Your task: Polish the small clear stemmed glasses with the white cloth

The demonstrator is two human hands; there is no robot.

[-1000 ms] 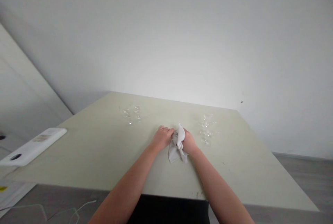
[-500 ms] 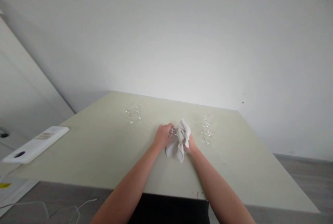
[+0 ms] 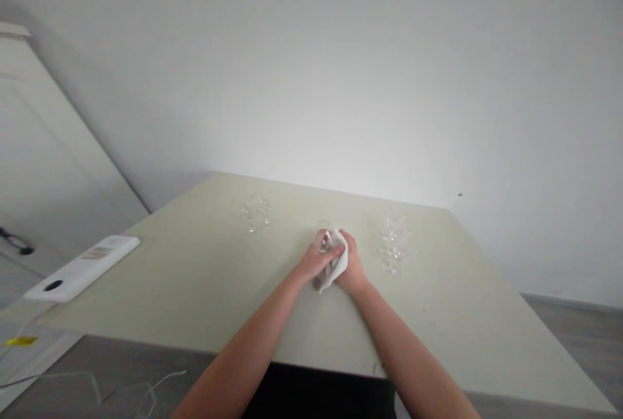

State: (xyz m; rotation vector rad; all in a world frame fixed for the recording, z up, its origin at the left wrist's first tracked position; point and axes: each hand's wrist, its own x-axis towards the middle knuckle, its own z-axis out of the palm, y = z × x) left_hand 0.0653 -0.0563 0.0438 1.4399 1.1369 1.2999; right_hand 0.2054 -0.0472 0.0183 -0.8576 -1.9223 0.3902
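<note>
My left hand (image 3: 317,255) is closed around a clear stemmed glass (image 3: 323,244), its round rim or foot showing just beyond the fingers. Against the glass lies a white cloth (image 3: 337,266), bunched between both hands. My right hand (image 3: 351,262) grips the cloth from the right side, and its fingertips are partly hidden behind the fabric. Both hands are close together above the middle of the table. Which end of the glass is inside the cloth I cannot tell.
Several clear stemmed glasses (image 3: 392,247) stand on the pale table (image 3: 195,276) to the right, and more glasses (image 3: 257,213) stand at the back left. A white power-strip-like device (image 3: 82,270) lies at the left edge. Behind is a wall (image 3: 331,82); a white cabinet (image 3: 53,133) stands left.
My hands have drawn together, and the glass has turned so its round end points away. The cloth, earlier hanging loosely, is now gathered between my hands. The view has shifted slightly left.
</note>
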